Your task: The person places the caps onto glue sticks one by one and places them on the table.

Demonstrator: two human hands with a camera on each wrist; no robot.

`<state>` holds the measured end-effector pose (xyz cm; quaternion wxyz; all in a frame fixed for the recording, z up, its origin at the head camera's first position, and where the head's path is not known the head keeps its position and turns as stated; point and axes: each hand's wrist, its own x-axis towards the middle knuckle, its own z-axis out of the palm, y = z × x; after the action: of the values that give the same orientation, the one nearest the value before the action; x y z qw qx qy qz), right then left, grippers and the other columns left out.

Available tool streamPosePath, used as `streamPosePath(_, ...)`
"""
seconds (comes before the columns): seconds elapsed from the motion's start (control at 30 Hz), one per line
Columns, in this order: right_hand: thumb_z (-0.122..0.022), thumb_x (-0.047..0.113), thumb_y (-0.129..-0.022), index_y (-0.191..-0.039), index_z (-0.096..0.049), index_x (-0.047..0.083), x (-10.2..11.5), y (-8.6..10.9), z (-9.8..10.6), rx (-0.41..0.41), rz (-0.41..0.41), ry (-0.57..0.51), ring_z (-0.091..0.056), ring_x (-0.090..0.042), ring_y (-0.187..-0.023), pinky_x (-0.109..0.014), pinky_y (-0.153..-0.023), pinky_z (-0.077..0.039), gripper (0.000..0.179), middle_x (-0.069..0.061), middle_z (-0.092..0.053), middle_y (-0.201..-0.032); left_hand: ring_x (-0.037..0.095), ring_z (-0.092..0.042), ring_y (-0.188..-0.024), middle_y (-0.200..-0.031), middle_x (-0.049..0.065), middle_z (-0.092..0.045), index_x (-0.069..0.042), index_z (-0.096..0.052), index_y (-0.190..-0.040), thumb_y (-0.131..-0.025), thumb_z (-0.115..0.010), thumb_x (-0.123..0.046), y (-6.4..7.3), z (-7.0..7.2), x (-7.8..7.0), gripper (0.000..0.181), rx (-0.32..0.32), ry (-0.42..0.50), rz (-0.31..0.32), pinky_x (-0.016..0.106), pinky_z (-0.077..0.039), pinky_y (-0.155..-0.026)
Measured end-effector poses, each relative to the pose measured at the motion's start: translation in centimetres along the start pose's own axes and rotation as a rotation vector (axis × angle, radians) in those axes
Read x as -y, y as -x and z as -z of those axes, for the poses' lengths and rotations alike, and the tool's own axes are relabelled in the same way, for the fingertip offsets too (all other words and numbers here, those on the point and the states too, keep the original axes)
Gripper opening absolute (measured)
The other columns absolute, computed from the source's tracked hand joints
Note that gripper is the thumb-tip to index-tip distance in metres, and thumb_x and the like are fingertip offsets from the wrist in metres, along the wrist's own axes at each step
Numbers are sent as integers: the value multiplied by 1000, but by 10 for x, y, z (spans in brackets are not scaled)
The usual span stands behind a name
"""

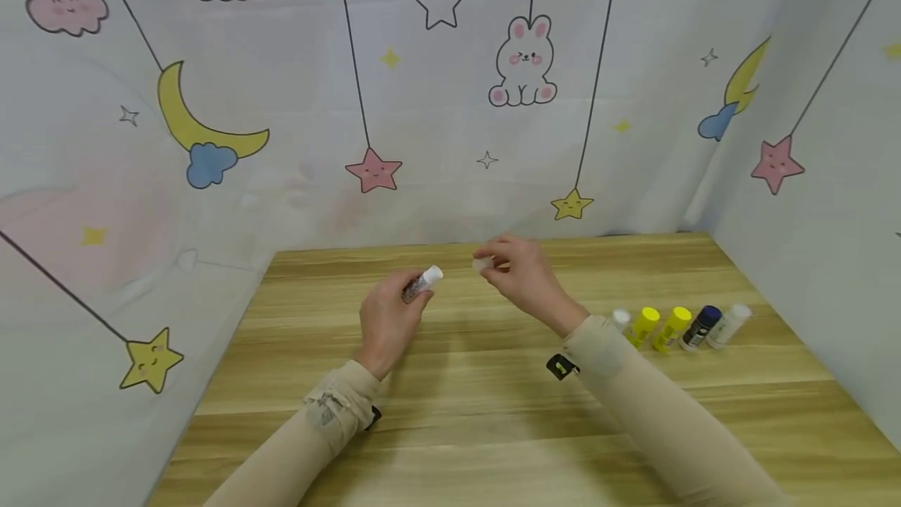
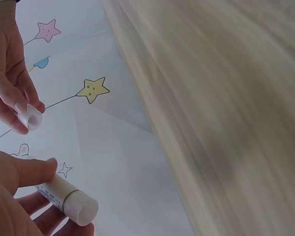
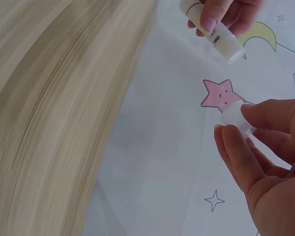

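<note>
My left hand (image 1: 387, 323) grips a white glue stick (image 1: 424, 283) above the table, its uncovered white end tilted up toward the right. In the left wrist view, the thumb and fingers wrap the printed tube (image 2: 56, 191) of that glue stick. Fingertips and thumb of my right hand (image 1: 524, 278) pinch a small, hollow, translucent white cap (image 1: 482, 264). That cap (image 3: 235, 118) is apart from the glue stick (image 3: 217, 35) in the right wrist view, with a gap between the two. The cap's open mouth shows in the left wrist view.
A row of glue sticks stands right of my right forearm: two with yellow caps (image 1: 673, 329), one with a dark blue cap (image 1: 701, 327), and white ones (image 1: 730, 325) at either end. The wood-grain table (image 1: 450, 421) meets a patterned curtain (image 1: 450, 210) behind and at both sides.
</note>
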<state>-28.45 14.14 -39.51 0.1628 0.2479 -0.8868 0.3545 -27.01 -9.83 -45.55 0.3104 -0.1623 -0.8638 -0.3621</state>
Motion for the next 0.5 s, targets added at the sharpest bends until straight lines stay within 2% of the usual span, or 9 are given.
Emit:
streamPosePath(0.17,-74,8,-91,-112,-76,9,6,0,-1,-7,-7,-21,-67,-11,-88,-29,-80,-58,21,3,-65,-104,19,-69,-83,-101,4,-73,-14,-75,-111,-86,-83,-23,0,0,-2,27,-15,0,-9,40,-55,-68)
streamPosePath(0.5,-75,12,-92,-115,-75,14,17,1,-2,-12,-8,-44,-68,-11,-90,-29,-77,-58,23,2,-67,-105,22,-69,-84,-101,5,-73,-12,-75,-111,-84,-84,-19,0,-2,-9,29,-42,3,-49,42,-56,-69)
